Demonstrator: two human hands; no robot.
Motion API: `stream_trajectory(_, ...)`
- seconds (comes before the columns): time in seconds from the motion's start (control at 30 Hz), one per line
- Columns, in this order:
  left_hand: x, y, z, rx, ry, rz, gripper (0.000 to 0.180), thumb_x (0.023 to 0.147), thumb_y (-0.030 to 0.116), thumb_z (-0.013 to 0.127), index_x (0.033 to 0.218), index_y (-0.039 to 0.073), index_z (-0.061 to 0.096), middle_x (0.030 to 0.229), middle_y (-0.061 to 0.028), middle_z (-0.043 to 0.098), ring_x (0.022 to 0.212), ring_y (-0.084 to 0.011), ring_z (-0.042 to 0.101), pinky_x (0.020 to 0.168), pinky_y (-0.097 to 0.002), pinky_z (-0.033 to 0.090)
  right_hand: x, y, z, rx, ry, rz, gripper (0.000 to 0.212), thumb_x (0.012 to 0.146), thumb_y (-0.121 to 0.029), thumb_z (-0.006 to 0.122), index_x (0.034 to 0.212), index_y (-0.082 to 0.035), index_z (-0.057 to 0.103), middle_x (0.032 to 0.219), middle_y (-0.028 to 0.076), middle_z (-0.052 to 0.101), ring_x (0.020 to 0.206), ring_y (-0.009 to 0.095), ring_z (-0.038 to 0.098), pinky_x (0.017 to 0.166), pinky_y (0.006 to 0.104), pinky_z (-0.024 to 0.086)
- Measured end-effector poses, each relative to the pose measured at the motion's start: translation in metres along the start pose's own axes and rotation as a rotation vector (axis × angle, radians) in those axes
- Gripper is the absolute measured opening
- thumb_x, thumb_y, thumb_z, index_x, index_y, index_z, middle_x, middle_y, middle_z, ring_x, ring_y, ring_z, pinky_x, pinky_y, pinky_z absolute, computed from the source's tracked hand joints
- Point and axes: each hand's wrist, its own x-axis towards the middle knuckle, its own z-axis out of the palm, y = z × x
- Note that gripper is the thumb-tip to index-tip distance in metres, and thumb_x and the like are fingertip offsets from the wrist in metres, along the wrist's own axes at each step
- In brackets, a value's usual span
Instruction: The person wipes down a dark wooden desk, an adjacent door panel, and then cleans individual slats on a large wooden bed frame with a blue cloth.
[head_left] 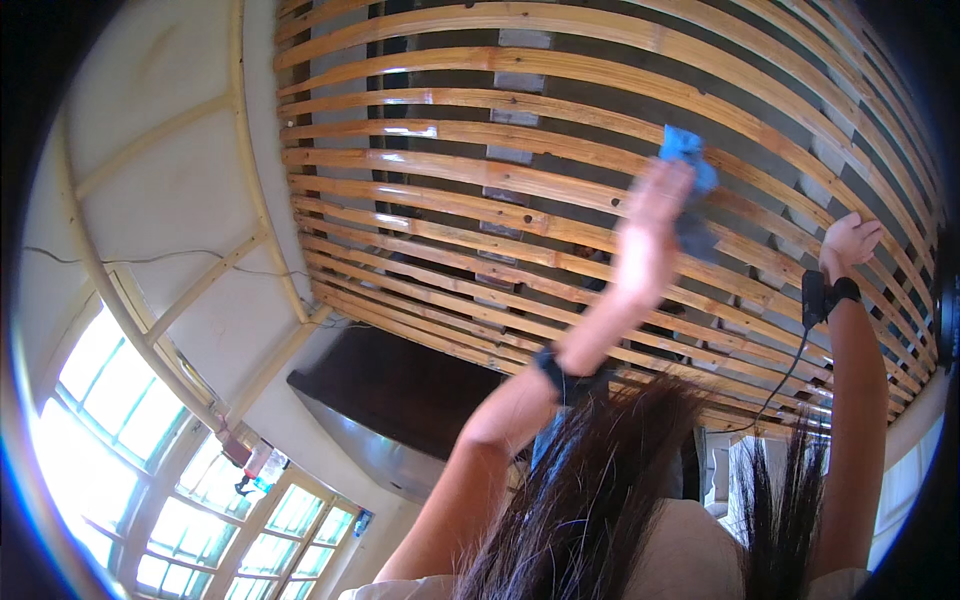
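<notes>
A broad frame of varnished wooden slats [450, 135] spreads across the view. My left hand [650, 215] reaches over the slats and is smeared by motion. A crumpled blue cloth [690, 155] is under its fingers, pressed against the slats. Farther right, my right hand [850, 240] lies on the slats with its fingers somewhat apart and no object visible in it. Each wrist has a dark strap; a small black device [814, 298] sits at the right one, with a cable hanging from it.
Long dark hair [600, 490] hangs in the lower middle. A dark brown panel [400, 390] stands beyond the slats' lower left edge. At left are a pale wall with cream rails [245, 150], a thin cable, bright paned windows [120, 400] and a small bottle [268, 468].
</notes>
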Motion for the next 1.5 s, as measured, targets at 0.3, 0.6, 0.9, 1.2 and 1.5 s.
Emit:
stream_trajectory(0.3,0.032,-0.193,-0.295,0.578,0.487,-0.315,0.044,0.076,-0.009,0.035,0.114,0.004,0.052,0.119,-0.0154,0.05,0.111,-0.0293,0.047,0.095,-0.0355,0.037,0.0,0.003,0.011,0.047,0.132,-0.042,0.061,0.082,-0.04,0.025,0.125,0.001,0.034,0.125,0.019,0.038,0.112,0.034,0.04,0.094,0.0451,0.028)
stream_trajectory(0.6,0.0,-0.148,-0.129,0.642,0.442,-0.174,0.056,0.067,-0.015,0.036,0.119,0.002,0.046,0.125,-0.0162,0.042,0.119,-0.0337,0.038,0.1,-0.0407,0.032,0.0,0.004,0.005,-0.02,0.191,-0.074,0.056,0.078,-0.035,0.029,0.113,0.007,0.04,0.108,0.022,0.046,0.097,0.036,0.048,0.08,0.0474,0.036)
stream_trajectory(0.9,-0.016,-0.08,-0.063,0.439,0.378,-0.254,0.053,0.07,-0.018,0.033,0.118,0.002,0.048,0.127,-0.0144,0.041,0.12,-0.0338,0.036,0.102,-0.0412,0.032,-0.003,-0.002,-0.003,0.041,0.297,-0.124,0.046,0.073,-0.029,0.037,0.103,0.006,0.044,0.102,0.022,0.048,0.091,0.036,0.047,0.078,0.0459,0.034)
stream_trajectory(1.2,-0.063,-0.006,0.077,0.344,-0.122,-0.1,0.068,0.059,-0.023,0.035,0.123,0.002,0.044,0.135,-0.0133,0.032,0.127,-0.0286,0.027,0.102,-0.0328,0.033,-0.015,-0.023,-0.029,0.336,-0.057,0.024,0.069,0.078,-0.035,0.023,0.134,0.005,0.013,0.14,0.024,0.01,0.132,0.032,0.006,0.107,0.0411,0.002)
stream_trajectory(1.5,-0.092,0.054,0.207,0.145,-0.129,0.042,0.051,0.06,-0.019,0.041,0.107,-0.004,0.054,0.127,-0.0165,0.041,0.123,-0.0318,0.032,0.101,-0.0348,0.031,-0.011,-0.023,0.004,0.381,0.153,0.001,0.066,0.082,-0.039,0.032,0.132,0.003,0.023,0.139,0.021,0.018,0.13,0.031,0.015,0.105,0.0453,0.006)
